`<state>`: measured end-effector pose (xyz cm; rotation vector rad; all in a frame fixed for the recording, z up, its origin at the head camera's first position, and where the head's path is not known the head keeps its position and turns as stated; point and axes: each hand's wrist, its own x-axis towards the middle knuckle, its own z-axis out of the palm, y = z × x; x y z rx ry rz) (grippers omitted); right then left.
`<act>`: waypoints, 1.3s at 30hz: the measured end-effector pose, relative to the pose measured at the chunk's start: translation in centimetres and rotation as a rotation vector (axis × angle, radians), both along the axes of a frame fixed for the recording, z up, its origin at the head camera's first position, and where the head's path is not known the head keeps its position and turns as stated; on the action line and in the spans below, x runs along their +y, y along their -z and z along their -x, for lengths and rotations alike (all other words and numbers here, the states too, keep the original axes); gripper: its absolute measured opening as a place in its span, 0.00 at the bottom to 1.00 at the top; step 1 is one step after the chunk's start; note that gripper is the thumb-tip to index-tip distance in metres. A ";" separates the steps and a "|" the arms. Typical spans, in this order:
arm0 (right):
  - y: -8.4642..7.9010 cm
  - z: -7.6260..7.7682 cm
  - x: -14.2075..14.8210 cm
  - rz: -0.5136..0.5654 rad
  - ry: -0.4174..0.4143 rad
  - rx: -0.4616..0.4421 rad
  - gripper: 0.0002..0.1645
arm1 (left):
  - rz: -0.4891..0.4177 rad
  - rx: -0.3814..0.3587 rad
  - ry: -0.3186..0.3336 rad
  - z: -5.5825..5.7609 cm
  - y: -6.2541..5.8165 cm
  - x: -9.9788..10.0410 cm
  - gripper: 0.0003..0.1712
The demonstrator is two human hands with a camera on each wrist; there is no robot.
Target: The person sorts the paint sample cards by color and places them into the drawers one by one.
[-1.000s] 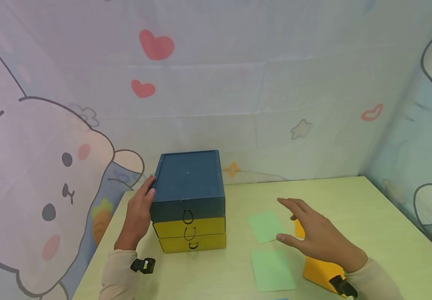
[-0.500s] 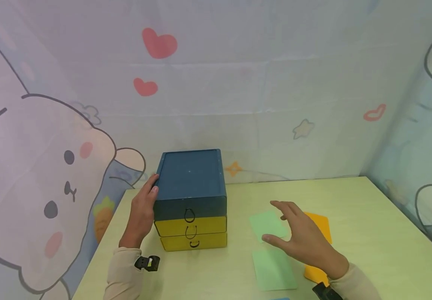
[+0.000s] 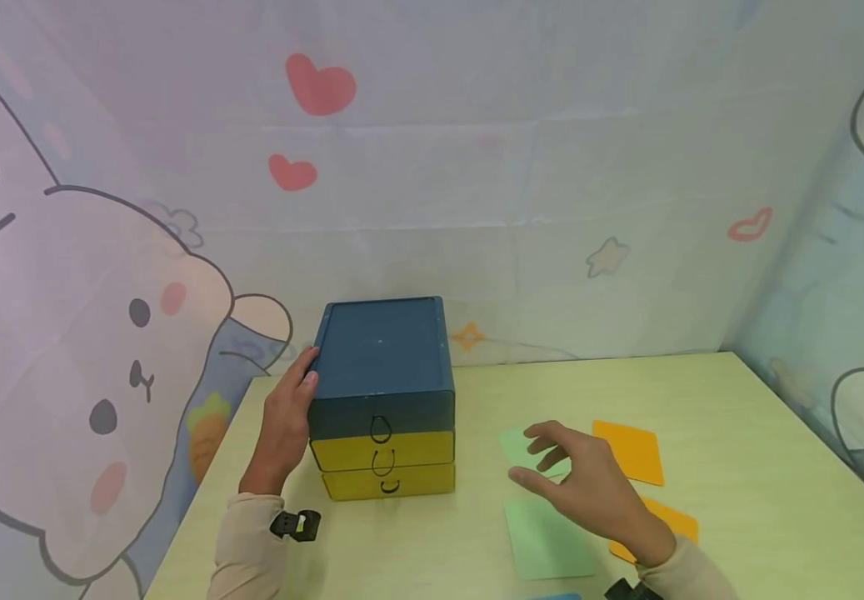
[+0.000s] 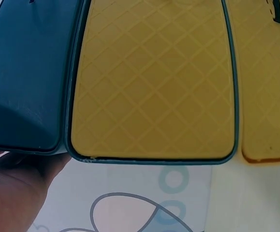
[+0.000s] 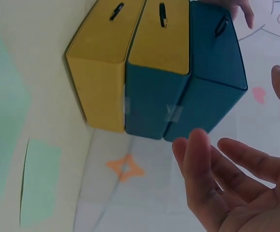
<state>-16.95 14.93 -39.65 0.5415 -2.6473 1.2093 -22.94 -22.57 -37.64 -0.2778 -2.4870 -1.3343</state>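
A drawer box (image 3: 382,346) with a blue top tier and two yellow drawers below stands left of the middle of the table; each tier has a black loop pull on its front. My left hand (image 3: 285,433) rests against its upper left side, fingers extended along the edge; in the left wrist view part of that hand (image 4: 14,193) shows beside the blue front (image 4: 23,82). My right hand (image 3: 596,487) is held over the table, fingers loosely bent with nothing between them. It partly covers a green paper square (image 3: 516,448). A second green square (image 3: 547,546) lies nearer.
Two orange squares (image 3: 637,454) lie right of the green ones, the nearer one (image 3: 679,523) partly behind my right wrist. A blue edge (image 3: 557,597) shows at the bottom of the head view. A printed cloth backdrop (image 3: 514,183) stands behind the table (image 3: 776,450).
My right hand has moved left and slightly down, its fingers bending more, uncovering the orange squares. My left hand stays at the drawer box, which has not visibly moved on the table.
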 end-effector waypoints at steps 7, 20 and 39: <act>0.5 0.2 -1.9 0.121 -0.080 -0.134 0.21 | 0.001 -0.001 -0.003 -0.1 0.0 0.1 0.33; 1.6 1.6 -5.9 0.387 -0.131 -0.287 0.16 | -0.021 0.031 0.024 0.0 0.2 0.1 0.34; 2.3 1.2 -13.3 0.420 -0.297 -0.408 0.20 | -0.048 0.027 0.027 -0.3 0.2 -0.1 0.35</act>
